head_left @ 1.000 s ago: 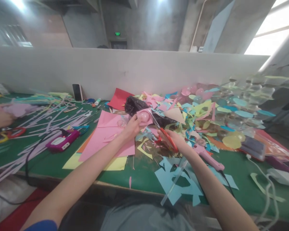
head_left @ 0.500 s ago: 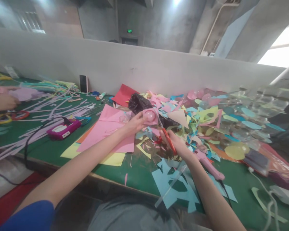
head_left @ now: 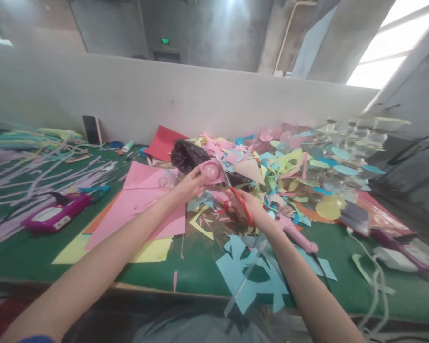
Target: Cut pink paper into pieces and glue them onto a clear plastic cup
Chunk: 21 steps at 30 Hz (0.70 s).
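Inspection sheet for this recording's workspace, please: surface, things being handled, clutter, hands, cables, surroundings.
Surface: green tabletop, with paper across much of it.
Things being handled: small pink paper piece with a clear round dome; orange-red-handled metal scissors, blades at the paper's right edge.
Clutter: mixed-colour paper scraps; light-blue cut-out paper sheet; crumpled black plastic bag.
Hands: left hand pinches the paper piece; right hand grips the scissors.
Cables: black cable from the pink gun-shaped tool; white cable at right.
Surroundings: pale upright panel behind the tabletop; lit green sign beyond.
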Motion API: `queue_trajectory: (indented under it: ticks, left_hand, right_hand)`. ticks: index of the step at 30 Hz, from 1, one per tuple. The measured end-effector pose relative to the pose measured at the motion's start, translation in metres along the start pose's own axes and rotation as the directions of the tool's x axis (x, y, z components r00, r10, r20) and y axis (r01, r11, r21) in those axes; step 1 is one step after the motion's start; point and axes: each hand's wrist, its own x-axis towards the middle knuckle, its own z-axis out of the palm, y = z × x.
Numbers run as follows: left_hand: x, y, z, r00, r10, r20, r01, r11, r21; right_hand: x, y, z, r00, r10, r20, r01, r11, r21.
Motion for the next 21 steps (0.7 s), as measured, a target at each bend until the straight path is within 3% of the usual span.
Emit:
queue_trajectory:
  ticks: [10, 21]
  left_hand:
    - [-0.008, 0.003, -0.007, 0.998, -0.025, 0.057, 0.022, 0.998, 0.051]
    - [-0.008, 0.006, -0.010, 0.995, 0.013, 0.098, -0.013, 1.000, 0.002]
  right_hand:
    - [-0.016, -0.017, -0.002, 1.000, -0.020, -0.016, 0.019, 0.998, -0.055]
    - [-0.010, -0.015, 0.003, 0.999, 0.013, 0.045, -0.019, 0.990, 0.138]
